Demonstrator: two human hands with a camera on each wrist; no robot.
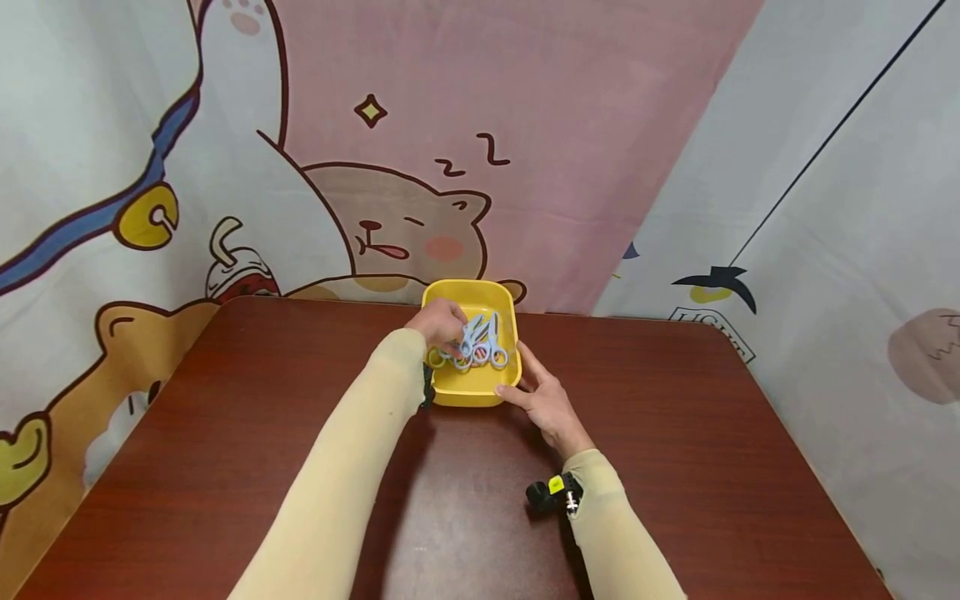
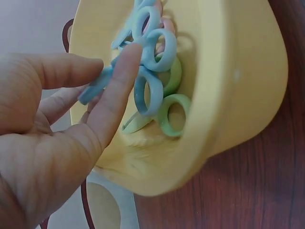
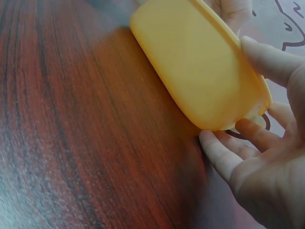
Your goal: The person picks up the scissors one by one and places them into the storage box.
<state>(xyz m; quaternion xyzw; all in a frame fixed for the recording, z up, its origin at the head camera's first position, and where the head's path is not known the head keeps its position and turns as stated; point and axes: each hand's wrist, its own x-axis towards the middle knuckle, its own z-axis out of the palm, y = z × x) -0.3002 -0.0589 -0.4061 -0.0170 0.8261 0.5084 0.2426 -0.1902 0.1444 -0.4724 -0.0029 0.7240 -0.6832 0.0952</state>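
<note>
A yellow plastic basin [image 1: 471, 398] stands at the back of the table with several small scissors inside. In the head view my left hand [image 1: 438, 323] reaches over its left rim. The left wrist view has the thumb and fingers pinching light blue scissors [image 2: 95, 86], partly hidden by the fingers. Close by lie green scissors [image 2: 172, 131] and a pink handle [image 2: 167, 28], partly covered by blue ones. My right hand [image 1: 551, 410] holds the basin's near right corner, thumb at the front rim and fingers along the right side.
The basin is on a dark red-brown wooden table [image 1: 645, 400]. Behind the table's back edge hangs a cartoon-printed cloth [image 1: 585, 125]. A small black camera [image 1: 547, 496] sits on the right wrist, above the table.
</note>
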